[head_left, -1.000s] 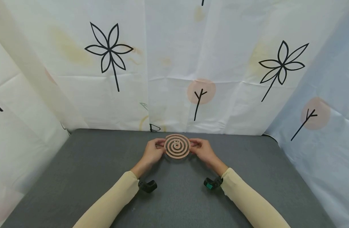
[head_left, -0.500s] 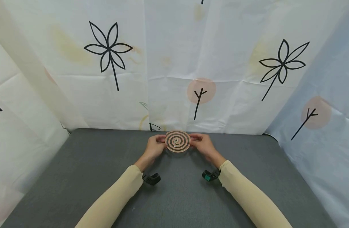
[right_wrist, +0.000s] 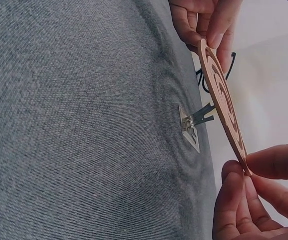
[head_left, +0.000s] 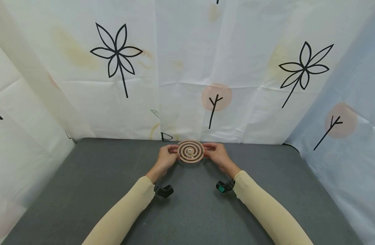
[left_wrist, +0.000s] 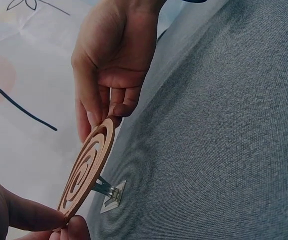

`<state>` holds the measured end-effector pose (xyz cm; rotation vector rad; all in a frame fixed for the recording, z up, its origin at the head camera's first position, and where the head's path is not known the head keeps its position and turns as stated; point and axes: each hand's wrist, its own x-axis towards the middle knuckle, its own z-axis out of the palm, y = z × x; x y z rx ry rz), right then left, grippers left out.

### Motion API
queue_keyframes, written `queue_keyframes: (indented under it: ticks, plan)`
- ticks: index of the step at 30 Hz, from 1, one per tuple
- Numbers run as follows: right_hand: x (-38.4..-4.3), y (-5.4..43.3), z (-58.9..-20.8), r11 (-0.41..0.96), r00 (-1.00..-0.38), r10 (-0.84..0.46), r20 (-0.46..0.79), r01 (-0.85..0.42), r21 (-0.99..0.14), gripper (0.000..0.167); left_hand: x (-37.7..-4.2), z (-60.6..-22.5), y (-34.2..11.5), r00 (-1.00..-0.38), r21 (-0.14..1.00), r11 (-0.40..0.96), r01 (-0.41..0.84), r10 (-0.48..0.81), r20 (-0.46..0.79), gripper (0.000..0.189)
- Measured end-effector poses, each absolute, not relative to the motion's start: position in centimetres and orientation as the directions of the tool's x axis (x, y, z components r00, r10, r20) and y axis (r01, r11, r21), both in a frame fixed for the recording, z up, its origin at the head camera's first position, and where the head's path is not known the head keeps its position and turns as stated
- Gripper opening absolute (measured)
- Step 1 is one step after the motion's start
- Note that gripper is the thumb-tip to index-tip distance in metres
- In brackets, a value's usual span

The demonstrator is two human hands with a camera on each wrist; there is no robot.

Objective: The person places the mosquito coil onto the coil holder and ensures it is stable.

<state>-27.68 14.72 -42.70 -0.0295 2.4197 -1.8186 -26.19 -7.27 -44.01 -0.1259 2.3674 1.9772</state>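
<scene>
A brown spiral mosquito coil (head_left: 190, 161) is held between both hands near the far side of the table. My left hand (head_left: 165, 159) pinches its left edge between thumb and fingers, and my right hand (head_left: 218, 158) pinches the right edge the same way. Under the coil's middle, in both wrist views, stands a small metal coil stand (left_wrist: 113, 200). Its flat base lies on the cloth, and its upright prongs (right_wrist: 202, 115) reach up to the coil's underside. The coil lies roughly level above the table; the spot where the prong tip meets it is partly hidden.
A grey cloth-covered table (head_left: 187, 217) spreads under the hands. Behind it hangs a white curtain (head_left: 181, 68) with drawn flowers and trees, continuing along both sides. A black strap device (head_left: 163, 191) is worn on each wrist.
Both hands and the coil have shifted slightly away, toward the table's far edge, mostly in the first half second. Since then they have hardly moved, and both grips are kept.
</scene>
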Motion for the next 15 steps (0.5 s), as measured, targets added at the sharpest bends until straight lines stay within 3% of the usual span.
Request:
queue_keyframes:
  ticks: [15]
  plan:
    - [-27.6,14.57,-42.94,0.304,-0.99,-0.105,-0.099,0.063,-0.951,0.034,-26.26,-44.13,-7.32,-0.991,0.976,0.168,-0.136,-0.032,-0.133,0.037]
